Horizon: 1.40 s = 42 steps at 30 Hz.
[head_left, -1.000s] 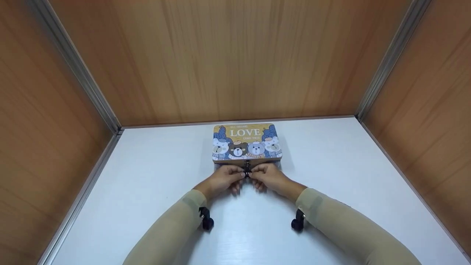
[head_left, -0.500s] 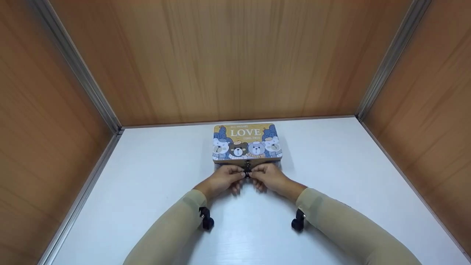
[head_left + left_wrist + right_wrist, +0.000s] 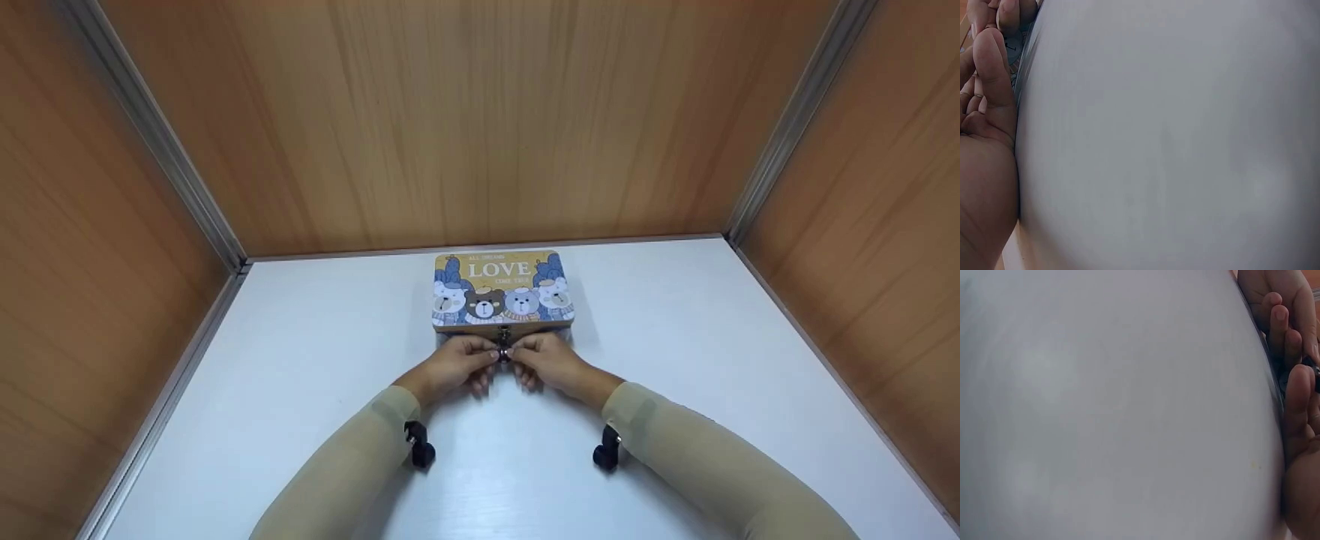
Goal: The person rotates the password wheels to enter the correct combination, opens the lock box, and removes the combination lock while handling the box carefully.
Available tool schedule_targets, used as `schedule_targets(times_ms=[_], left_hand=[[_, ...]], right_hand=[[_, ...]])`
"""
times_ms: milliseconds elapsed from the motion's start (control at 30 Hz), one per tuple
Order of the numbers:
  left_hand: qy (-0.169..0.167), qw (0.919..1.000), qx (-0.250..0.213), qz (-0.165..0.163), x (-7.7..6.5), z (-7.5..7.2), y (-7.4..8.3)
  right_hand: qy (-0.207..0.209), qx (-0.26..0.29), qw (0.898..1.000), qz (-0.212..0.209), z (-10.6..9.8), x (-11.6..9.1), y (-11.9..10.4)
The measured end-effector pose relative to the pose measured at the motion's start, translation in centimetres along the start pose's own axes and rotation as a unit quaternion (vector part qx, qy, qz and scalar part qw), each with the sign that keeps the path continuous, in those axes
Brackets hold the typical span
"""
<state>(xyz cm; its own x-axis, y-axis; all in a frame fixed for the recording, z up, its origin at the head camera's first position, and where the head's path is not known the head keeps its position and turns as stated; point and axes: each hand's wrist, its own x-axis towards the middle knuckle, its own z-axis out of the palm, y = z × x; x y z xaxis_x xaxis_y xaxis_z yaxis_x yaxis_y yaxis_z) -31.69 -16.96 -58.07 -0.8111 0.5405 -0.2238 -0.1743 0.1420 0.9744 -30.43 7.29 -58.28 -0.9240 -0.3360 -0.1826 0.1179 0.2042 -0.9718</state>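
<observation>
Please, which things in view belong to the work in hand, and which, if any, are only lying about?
Belongs to the work:
- bear-printed box
- dark fitting at its front
- left hand and right hand, both at the fitting

Only surroundings; I see nothing loose lying about:
- white table
- wooden panels
- black wrist devices

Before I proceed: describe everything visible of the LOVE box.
The LOVE box is rectangular, round-cornered, its top yellow with four cartoon bears and blue cacti; material unclear. It sits closed, flat on the white table, near the back wall. A dark fastener hangs at its front middle, pinched by the left hand and right hand.
</observation>
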Motion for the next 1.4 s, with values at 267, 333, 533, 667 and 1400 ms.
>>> schedule_targets(times_ms=[267,333,533,667,1400], left_hand=[[0.003,1.0000,0.007,0.006,-0.13,0.15,0.27],[0.005,1.0000,0.007,0.005,-0.18,0.20,0.30],[0.004,1.0000,0.007,0.005,-0.11,0.22,0.29],[0.004,1.0000,0.005,-0.001,-0.07,0.13,0.27],[0.008,1.0000,0.003,0.004,0.02,0.22,0.16]], right_hand=[[-0.001,0.001,1.000,0.013,0.13,0.04,-0.16],[0.000,0.001,1.000,0.013,0.14,0.03,-0.17],[0.007,0.012,1.000,0.008,0.14,-0.09,-0.26],[0.009,0.025,1.000,0.014,0.12,-0.05,-0.28],[0.006,0.015,1.000,0.001,0.07,0.06,-0.05]])
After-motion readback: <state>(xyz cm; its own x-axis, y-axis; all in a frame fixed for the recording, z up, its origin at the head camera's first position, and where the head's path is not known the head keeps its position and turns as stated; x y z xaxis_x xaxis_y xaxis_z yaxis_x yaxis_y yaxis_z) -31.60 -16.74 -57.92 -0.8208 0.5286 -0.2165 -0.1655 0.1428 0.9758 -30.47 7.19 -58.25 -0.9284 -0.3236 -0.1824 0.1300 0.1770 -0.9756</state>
